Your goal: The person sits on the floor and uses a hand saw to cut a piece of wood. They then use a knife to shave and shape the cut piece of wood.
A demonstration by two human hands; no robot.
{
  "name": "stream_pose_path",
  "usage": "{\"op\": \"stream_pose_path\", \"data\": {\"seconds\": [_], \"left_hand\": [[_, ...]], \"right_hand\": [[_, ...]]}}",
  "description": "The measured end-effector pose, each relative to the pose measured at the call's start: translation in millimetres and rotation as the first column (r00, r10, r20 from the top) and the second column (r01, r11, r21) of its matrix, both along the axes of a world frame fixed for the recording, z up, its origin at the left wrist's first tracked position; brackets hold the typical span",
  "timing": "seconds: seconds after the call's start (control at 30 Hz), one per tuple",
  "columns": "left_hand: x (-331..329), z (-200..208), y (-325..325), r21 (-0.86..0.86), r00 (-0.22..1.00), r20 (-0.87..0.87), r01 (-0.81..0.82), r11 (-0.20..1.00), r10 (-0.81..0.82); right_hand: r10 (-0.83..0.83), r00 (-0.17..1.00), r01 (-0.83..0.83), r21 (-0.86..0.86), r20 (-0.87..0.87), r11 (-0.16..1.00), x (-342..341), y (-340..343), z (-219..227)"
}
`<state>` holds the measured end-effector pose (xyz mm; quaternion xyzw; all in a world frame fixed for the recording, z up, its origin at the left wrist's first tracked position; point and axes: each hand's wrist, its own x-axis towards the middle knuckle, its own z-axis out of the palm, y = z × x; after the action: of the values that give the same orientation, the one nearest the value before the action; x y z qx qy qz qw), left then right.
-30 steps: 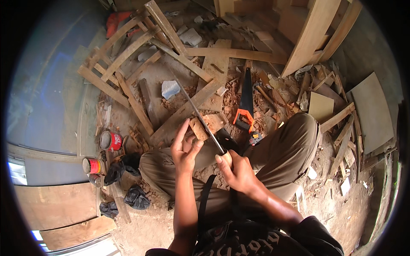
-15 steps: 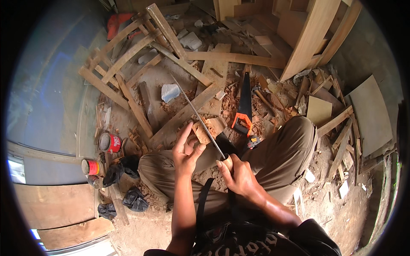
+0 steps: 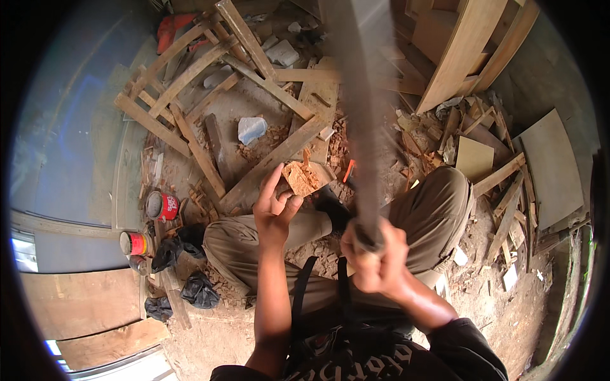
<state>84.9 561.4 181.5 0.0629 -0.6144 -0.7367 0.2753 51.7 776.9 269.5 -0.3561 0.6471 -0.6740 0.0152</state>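
Observation:
My left hand (image 3: 276, 206) grips a small block of wood (image 3: 301, 178) by its near side. Its upper face looks rough and chipped, with a split sliver sticking up. My right hand (image 3: 378, 257) is closed around the handle of a machete, whose long dark blade (image 3: 363, 120) is raised and smeared by motion. The block rests above or against a wooden piece near my shoe (image 3: 333, 206); whether they touch I cannot tell. Behind the blade a handsaw is mostly hidden, with only a bit of its orange handle (image 3: 349, 170) showing.
A wooden frame (image 3: 190, 105) lies at the far left, near a pale stone (image 3: 252, 129). Red cans (image 3: 166, 207) and black plastic bags (image 3: 199, 289) are on my left. Wood scraps and boards (image 3: 551, 171) are at the right, and chips litter the floor.
The machete has swung up and to the right, away from the wood block, and now covers most of the handsaw. My left hand and the block have barely moved.

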Motion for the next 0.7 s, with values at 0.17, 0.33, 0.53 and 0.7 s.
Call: {"op": "stream_pose_path", "data": {"seconds": [0.17,0.33,0.53,0.7], "left_hand": [[-4,7,4,0.010,0.998,-0.058,0.033,0.999,-0.032],[6,4,7,0.010,0.999,-0.039,0.006,1.000,-0.006],[11,3,2,-0.058,1.000,-0.016,-0.023,0.998,0.022],[14,-9,-2,0.035,0.999,-0.023,0.043,0.998,-0.042]], "right_hand": [[-0.093,0.960,-0.020,0.400,0.262,0.916,0,-12,-67],[0.041,0.736,-0.170,0.127,0.675,0.977,8,-12,-49],[0.036,0.995,-0.020,-0.175,0.089,0.984,3,-3,8],[-0.068,0.928,-0.101,0.424,0.365,0.900,11,-8,-61]]}}
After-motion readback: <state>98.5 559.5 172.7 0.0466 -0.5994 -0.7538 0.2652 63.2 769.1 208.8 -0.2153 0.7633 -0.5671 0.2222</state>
